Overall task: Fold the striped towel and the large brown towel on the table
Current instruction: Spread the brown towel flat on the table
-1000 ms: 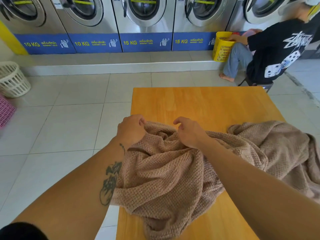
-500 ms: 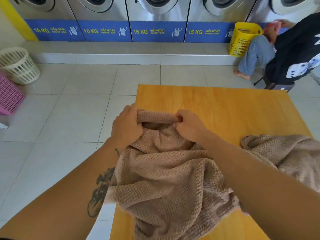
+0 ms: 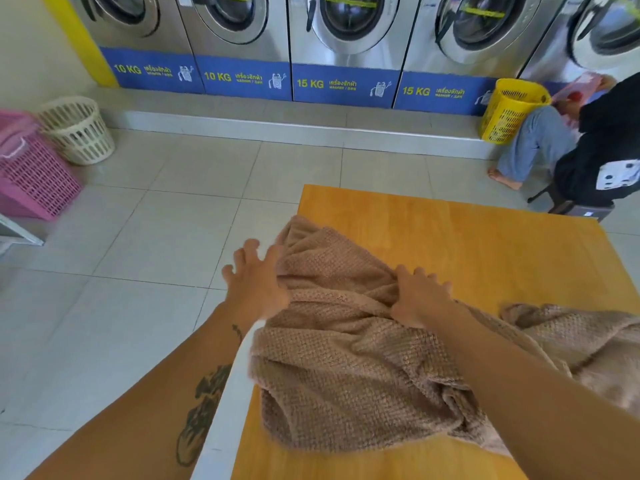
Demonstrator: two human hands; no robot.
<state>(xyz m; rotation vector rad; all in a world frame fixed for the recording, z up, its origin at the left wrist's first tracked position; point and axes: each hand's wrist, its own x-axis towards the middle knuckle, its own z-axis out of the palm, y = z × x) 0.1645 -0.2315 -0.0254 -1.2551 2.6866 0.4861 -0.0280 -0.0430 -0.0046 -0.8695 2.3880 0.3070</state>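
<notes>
The large brown towel lies crumpled on the orange wooden table, spilling over its left edge and trailing off to the right. My left hand hovers at the towel's far left corner with fingers spread, holding nothing. To its right, my right hand rests on the towel, its fingers curled into a bunch of cloth whose folds converge on it. No striped towel is in view.
A row of washing machines lines the far wall. A white basket and a pink basket stand on the tiled floor at the left. A seated person and a yellow basket are at the far right.
My left hand has let go of the towel's edge and spread its fingers. The towel's corner now lies further out toward the table's far left. The camera has turned left.
</notes>
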